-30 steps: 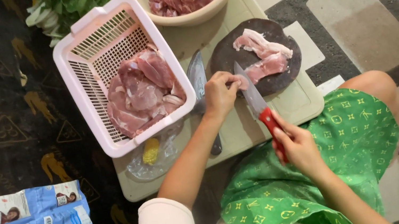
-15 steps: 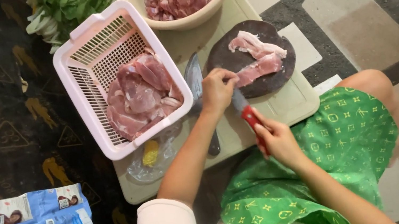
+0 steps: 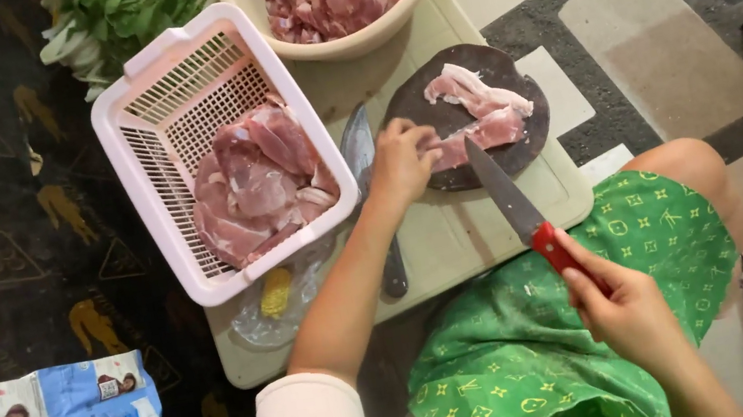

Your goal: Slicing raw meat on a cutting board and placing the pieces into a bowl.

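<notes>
Two bare hands work raw pork on a round dark chopping block (image 3: 508, 65) set on a low pale table (image 3: 456, 234). The left hand (image 3: 400, 166) presses its fingers onto a pink meat slab (image 3: 484, 131) at the block's near edge, while the right hand (image 3: 624, 307) grips closed around the red handle of a kitchen knife (image 3: 517, 204), its blade tip touching the meat. Just left, a pink plastic basket (image 3: 166, 122) holds more pork slices (image 3: 257, 182). A beige bowl (image 3: 363, 39) of chopped meat stands beyond the block, with leafy greens (image 3: 118, 15) beside it.
</notes>
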